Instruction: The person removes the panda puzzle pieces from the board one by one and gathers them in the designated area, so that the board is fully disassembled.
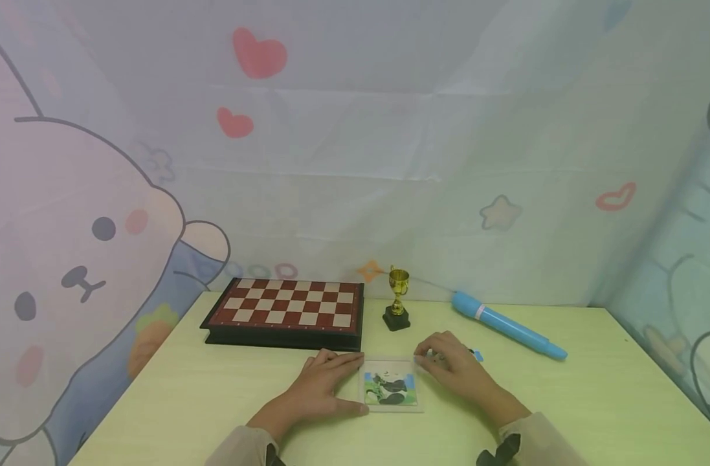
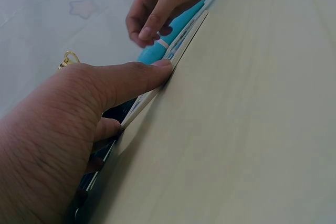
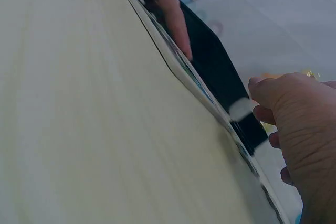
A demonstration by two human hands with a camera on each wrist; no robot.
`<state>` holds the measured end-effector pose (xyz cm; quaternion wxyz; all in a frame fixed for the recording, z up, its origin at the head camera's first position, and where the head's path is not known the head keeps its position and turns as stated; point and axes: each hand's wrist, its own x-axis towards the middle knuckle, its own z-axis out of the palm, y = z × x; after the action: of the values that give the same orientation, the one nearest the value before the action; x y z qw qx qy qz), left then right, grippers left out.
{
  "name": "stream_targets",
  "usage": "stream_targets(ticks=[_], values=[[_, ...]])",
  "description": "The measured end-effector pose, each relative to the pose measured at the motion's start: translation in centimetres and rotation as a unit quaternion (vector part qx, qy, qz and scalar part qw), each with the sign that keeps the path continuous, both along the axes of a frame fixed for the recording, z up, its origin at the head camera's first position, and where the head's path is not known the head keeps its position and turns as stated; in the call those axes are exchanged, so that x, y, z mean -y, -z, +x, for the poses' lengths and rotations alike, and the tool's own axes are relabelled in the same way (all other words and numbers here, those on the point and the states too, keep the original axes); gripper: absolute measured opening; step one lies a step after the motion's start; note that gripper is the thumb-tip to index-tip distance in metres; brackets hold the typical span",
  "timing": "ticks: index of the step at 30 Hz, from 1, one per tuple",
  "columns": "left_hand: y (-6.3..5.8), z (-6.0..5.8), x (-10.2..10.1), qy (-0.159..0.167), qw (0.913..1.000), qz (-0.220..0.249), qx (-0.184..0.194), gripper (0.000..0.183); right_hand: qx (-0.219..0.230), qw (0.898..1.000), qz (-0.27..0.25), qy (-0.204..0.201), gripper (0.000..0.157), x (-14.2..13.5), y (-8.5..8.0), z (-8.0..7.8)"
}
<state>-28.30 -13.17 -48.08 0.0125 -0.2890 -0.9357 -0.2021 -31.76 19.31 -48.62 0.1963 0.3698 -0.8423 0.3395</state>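
Observation:
A small square jigsaw puzzle (image 1: 389, 388) with a black, white and green picture lies in a pale tray (image 1: 419, 408) on the table. My left hand (image 1: 320, 391) rests at the tray's left side, thumb at the near corner and fingers straight toward the far corner. In the left wrist view the thumb (image 2: 142, 77) presses the tray's near edge. At the tray's far right corner, my right hand (image 1: 454, 366) pinches a small pale puzzle piece (image 3: 241, 108), mostly hidden by its fingers in the head view. More puzzle pieces (image 1: 477, 355) show partly behind this hand.
A folding chessboard box (image 1: 285, 310) stands at the back left, its near edge close to my left fingertips. Behind the tray stands a small gold trophy cup (image 1: 398, 298) on a black base. A blue pen-shaped tube (image 1: 509, 325) lies at the back right, before the cloth backdrop (image 1: 355, 142).

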Motion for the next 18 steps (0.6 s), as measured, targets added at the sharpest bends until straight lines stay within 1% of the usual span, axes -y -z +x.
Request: stream_targets(ticks=[4, 7, 10, 13, 18], values=[[-0.1, 0.0, 0.1, 0.003, 1.0, 0.001, -0.002, 0.093, 0.004, 0.999, 0.029, -0.045, 0.009, 3.8, 0.1, 0.9], [-0.2, 0.0, 0.2, 0.007, 1.0, 0.003, -0.005, 0.093, 0.004, 0.997, 0.05, -0.06, 0.014, 6.0, 0.2, 0.9], [-0.1, 0.0, 0.2, 0.008, 0.9999, 0.002, -0.007, 0.092, 0.009, 0.996, 0.065, -0.058, 0.021, 7.4, 0.3, 0.8], [0.0, 0.0, 0.2, 0.009, 0.9999, 0.002, -0.006, 0.092, 0.009, 0.995, 0.086, -0.04, 0.025, 8.1, 0.5, 0.7], [0.0, 0.0, 0.0, 0.008, 0.9999, 0.006, -0.003, 0.091, -0.001, 0.994, 0.105, -0.028, 0.024, 8.2, 0.4, 1.1]])
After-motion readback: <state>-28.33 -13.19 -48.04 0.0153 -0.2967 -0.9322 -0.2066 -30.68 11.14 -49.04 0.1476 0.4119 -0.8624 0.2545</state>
